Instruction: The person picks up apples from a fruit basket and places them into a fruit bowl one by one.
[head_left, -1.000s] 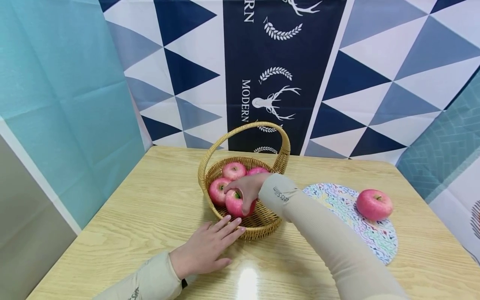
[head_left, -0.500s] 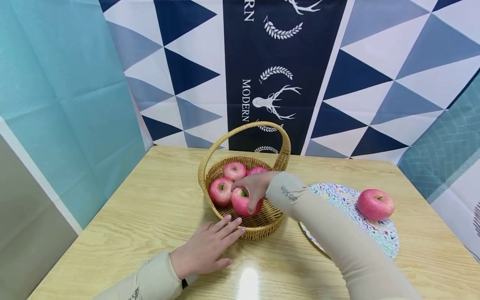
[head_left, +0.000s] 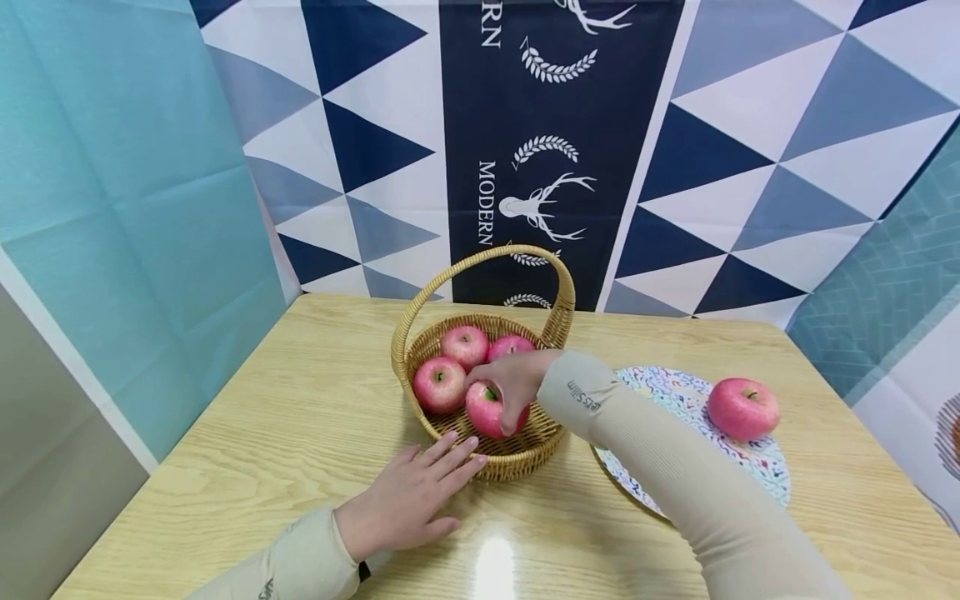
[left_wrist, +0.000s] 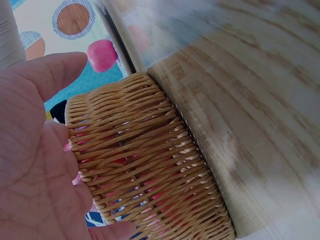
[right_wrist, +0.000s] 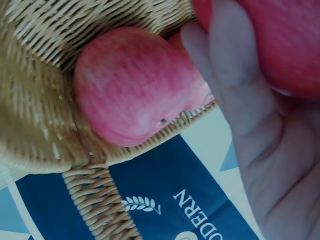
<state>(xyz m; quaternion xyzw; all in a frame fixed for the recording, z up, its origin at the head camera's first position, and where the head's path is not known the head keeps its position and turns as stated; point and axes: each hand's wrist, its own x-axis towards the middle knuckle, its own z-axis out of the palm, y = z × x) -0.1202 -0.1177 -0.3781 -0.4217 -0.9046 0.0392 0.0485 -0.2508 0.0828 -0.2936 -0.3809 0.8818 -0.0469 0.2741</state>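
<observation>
Right hand: the right hand (head_left: 513, 379) reached into the basket (head_left: 517, 446) from above, its fingers and thumb curled round the front apple (head_left: 487, 410), gripping it from the top.
Front apple: it sat inside the near part of the basket, under the right hand's palm, its green stem hollow showing between finger and thumb; in the right wrist view it filled the upper right corner (right_wrist: 290, 40) behind the fingers (right_wrist: 235, 75).
Left hand: the left hand (head_left: 408, 500) lay flat on the table (head_left: 300, 417) with its fingers straight, holding nothing; its fingertips touched the outside of the basket's near wall, and the left wrist view showed the woven wall (left_wrist: 145, 160) right against the palm (left_wrist: 30, 165).
Other apples in basket: a left apple (head_left: 438, 385) lay just beside the right hand's fingertips, and two back apples (head_left: 465, 346) lay beyond the hand, near the far rim.
Lone apple: one more apple (head_left: 742, 408) rested on a patterned mat (head_left: 750, 475), well apart from the right hand, beyond its forearm.
Sleeve writing: the right sleeve (head_left: 675, 492) carried small dark print near the wrist, ending in "slim"; the first letters were too small to read.
Backdrop writing: the cloth (head_left: 525, 150) behind the basket showed "MODERN" running vertically beside a white deer head and laurel sprigs; above it only "RN" was in view.
</observation>
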